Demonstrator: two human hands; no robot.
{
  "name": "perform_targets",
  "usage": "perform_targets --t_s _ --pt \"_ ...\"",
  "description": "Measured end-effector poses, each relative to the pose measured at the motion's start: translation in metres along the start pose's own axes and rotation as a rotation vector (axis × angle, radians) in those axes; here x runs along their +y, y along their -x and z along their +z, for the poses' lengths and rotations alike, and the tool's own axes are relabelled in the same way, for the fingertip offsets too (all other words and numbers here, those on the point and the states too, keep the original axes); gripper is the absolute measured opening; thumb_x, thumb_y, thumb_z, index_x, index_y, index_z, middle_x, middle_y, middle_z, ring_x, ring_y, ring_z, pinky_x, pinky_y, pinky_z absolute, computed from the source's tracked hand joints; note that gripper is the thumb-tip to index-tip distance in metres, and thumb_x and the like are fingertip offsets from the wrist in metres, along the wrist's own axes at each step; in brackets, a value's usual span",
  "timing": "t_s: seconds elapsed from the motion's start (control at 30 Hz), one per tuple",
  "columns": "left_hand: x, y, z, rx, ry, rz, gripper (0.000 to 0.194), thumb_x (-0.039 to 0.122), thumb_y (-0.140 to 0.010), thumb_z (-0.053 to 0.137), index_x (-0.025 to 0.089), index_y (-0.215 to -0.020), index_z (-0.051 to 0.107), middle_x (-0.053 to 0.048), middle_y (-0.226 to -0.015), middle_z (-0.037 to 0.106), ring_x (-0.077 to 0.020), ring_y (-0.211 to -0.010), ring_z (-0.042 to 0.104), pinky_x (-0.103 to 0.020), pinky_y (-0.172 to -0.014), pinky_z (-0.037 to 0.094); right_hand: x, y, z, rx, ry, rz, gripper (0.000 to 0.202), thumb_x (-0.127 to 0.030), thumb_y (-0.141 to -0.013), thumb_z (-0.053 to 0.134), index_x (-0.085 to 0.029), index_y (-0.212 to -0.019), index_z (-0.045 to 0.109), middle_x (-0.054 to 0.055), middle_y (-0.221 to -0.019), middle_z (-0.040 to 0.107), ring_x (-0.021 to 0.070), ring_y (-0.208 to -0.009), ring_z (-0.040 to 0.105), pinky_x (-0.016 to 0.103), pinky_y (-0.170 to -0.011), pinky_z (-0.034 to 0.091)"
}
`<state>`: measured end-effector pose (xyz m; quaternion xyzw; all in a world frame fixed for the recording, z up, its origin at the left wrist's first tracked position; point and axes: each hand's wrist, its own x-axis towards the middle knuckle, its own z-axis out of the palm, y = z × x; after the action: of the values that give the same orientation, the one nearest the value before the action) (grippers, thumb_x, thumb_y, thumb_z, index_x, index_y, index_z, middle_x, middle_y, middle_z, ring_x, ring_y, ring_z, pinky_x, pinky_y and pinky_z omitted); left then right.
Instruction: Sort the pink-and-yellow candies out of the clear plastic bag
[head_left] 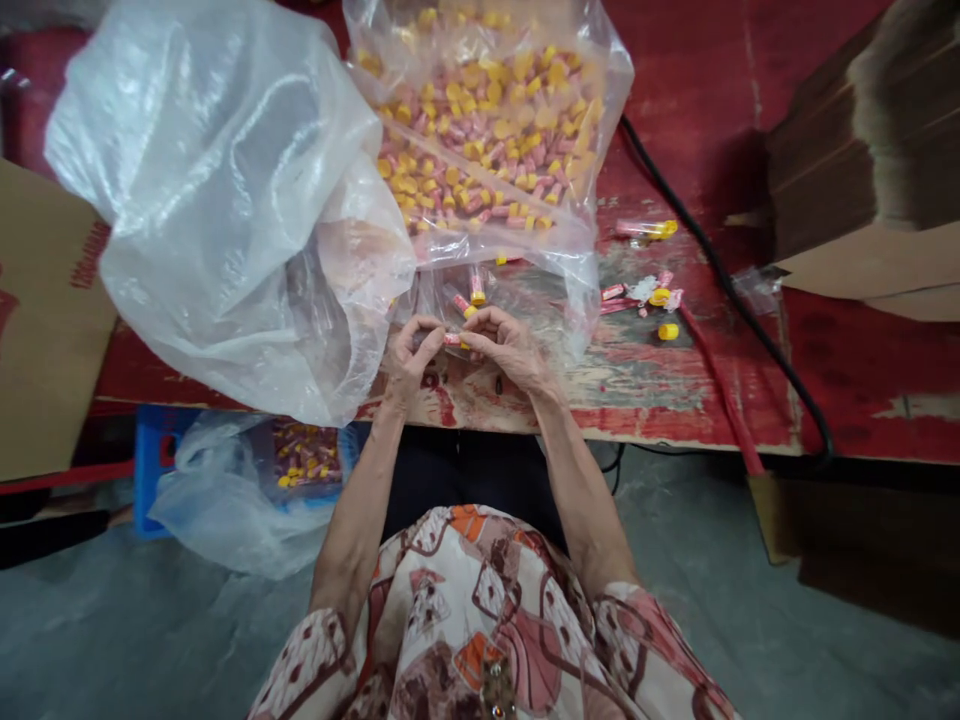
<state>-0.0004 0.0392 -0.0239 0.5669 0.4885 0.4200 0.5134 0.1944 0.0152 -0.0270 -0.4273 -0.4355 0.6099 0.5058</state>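
Both my hands meet near the front edge of the worn red table. Between them lies a small pink tube with a yellow cap [451,340]. My left hand [411,350] pinches its pink end, and the fingers of my right hand [504,343] close on its yellow end. Just beyond my fingertips, two similar yellow-capped tubes [478,285] rest by the clear plastic. A large clear bag [525,245] full of such tubes lies open toward me. To its left a crumpled whitish plastic bag [225,190] reaches almost to my left hand.
At right are loose caps [668,332], tube pieces and scraps, with a black cable [720,260] curving past. Cardboard stacks [862,170] stand far right; a cardboard box [45,320] is at left. Below the table edge, a blue crate [146,470] holds more tubes.
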Motion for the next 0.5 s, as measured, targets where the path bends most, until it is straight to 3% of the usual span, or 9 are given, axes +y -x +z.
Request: perform_targets --t_s 0.17,0.3,0.4,0.5 --pt "0.005 0.0 0.002 0.038 -0.417 0.166 0.031 0.054 -0.099 0.076 0.024 -0.097 0.069 -0.003 -0.088 0.071 -0.0199 -0.081 0.067 -0.032 -0.083 0.057 0.002 0.002 -0.001 0.023 0.317 -0.12 0.032 -0.054 -0.097 0.08 -0.025 -0.094 0.07 0.0 -0.09 0.069 0.0164 -0.079 0.062 0.03 -0.075 0.055" --pt "0.009 -0.004 0.011 -0.101 -0.722 0.315 0.014 0.037 -0.101 0.073 0.024 -0.097 0.068 -0.006 -0.094 0.07 -0.0285 -0.101 0.07 -0.045 -0.11 0.054 0.004 -0.001 -0.005 0.213 0.427 -0.206 0.014 -0.036 -0.103 0.068 -0.022 -0.102 0.072 0.001 -0.097 0.073 0.0149 -0.078 0.059 0.031 -0.082 0.055" --pt "0.008 -0.012 0.02 -0.209 -0.792 0.337 0.015 0.033 -0.1 0.075 0.024 -0.096 0.064 -0.006 -0.094 0.066 -0.0323 -0.112 0.069 -0.049 -0.118 0.051 0.007 -0.005 -0.013 0.414 0.363 -0.194 0.013 -0.033 -0.108 0.064 -0.022 -0.111 0.071 -0.001 -0.1 0.075 0.0128 -0.074 0.057 0.029 -0.079 0.055" --pt "0.007 -0.022 0.017 -0.254 -0.757 0.306 0.02 0.036 -0.1 0.079 0.024 -0.098 0.063 -0.005 -0.094 0.065 -0.0293 -0.108 0.07 -0.045 -0.112 0.055 0.01 -0.01 -0.019 0.541 0.294 -0.159 0.01 -0.031 -0.111 0.064 -0.023 -0.113 0.068 -0.002 -0.102 0.075 0.012 -0.075 0.057 0.026 -0.078 0.053"
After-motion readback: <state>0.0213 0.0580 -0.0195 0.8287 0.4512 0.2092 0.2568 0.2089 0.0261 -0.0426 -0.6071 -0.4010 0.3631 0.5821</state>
